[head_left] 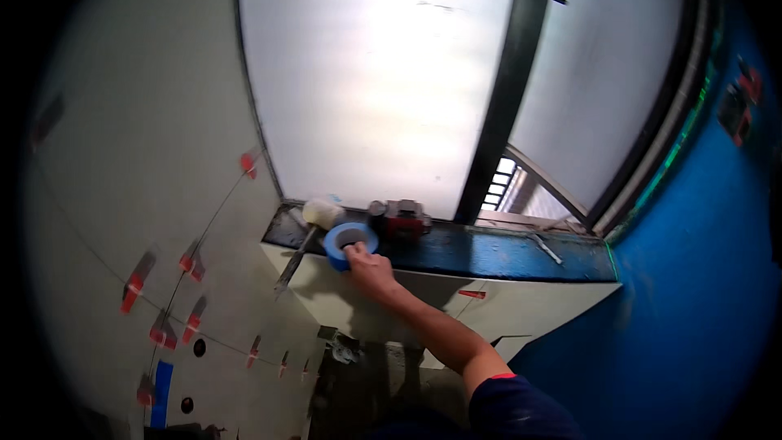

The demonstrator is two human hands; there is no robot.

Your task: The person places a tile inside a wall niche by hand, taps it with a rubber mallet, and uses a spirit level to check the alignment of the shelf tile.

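A roll of blue tape (332, 249) is at the front edge of the dark window sill (505, 257). My right hand (371, 269) reaches up to it from the lower right, its fingers closed on the roll's near rim, some of them hidden in the hole. Just left of the roll lies a mallet with a white head (323, 213), its handle sticking out past the sill's edge. Behind and to the right of my hand sits a red and black tool (405, 221). My left hand is out of view.
Tiles with red levelling wedges (191, 265) cover the left wall. A strip of blue tape (161, 391) sticks there. A thin white-grey tool (546, 249) lies on the sill's right. A frosted window (375, 73) rises behind. A green line runs along the blue right wall (684, 293).
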